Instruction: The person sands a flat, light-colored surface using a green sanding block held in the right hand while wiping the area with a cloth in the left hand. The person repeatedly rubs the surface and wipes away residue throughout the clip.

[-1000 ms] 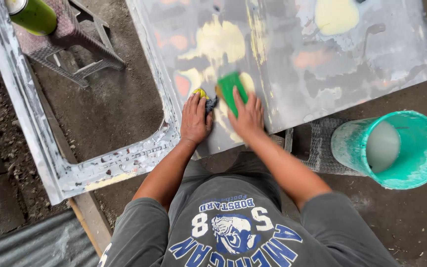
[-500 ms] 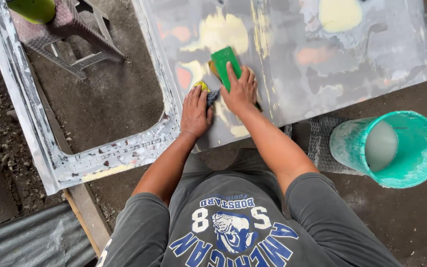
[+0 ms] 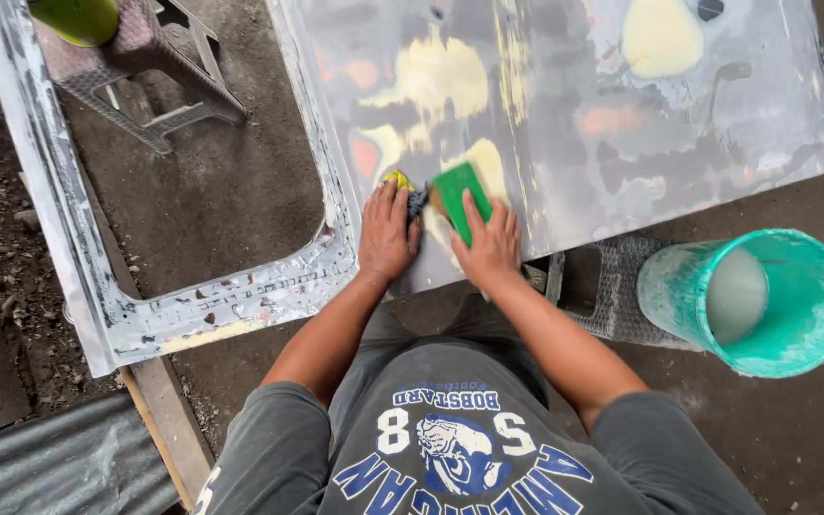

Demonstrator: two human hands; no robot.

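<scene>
Your right hand [image 3: 490, 246] flat, pressing green sanding block [image 3: 461, 200] against panel [image 3: 565, 114]; left hand [image 3: 386, 236] splayed beside, gripping nothing, steadying panel.

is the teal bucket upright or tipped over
Upright: the teal bucket stands on the ground with its open mouth facing up at the camera. Pale contents show inside.

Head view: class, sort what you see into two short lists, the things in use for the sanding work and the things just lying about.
In use:
right hand
green sanding block
left hand
yellow sponge
grey car panel

Lying about:
teal bucket
grey plastic stool
corrugated sheet
</scene>
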